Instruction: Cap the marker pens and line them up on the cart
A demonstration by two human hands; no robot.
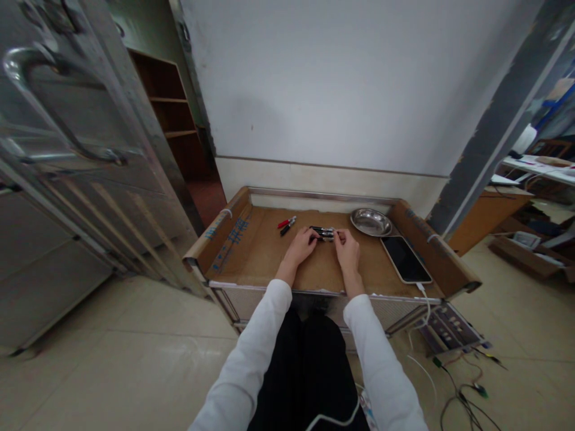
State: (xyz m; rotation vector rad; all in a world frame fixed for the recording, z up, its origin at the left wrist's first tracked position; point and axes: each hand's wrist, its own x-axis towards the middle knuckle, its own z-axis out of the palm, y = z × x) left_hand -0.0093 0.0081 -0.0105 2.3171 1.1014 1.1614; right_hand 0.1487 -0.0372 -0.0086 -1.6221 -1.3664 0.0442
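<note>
My left hand (302, 246) and my right hand (347, 246) are close together over the cardboard-covered top of a trolley. Between them lies a small row of black pieces with silver ends (324, 233), resembling alligator clips. The left fingers pinch the black end, while those of the right close at the silver end. Fingers cover part of the row, so I cannot make out each piece. To the left, a red piece (284, 224) and a black piece (286, 230), also with silver ends, lie side by side on the cardboard (251, 257).
A shiny metal dish (371, 222) stands at the back right. Before it lies a phone (406, 258) with a white cable (426, 299) hanging over the front edge. Raised cardboard sides bound the trolley. An electrical box (451, 329) and loose wires (462, 395) are on the floor.
</note>
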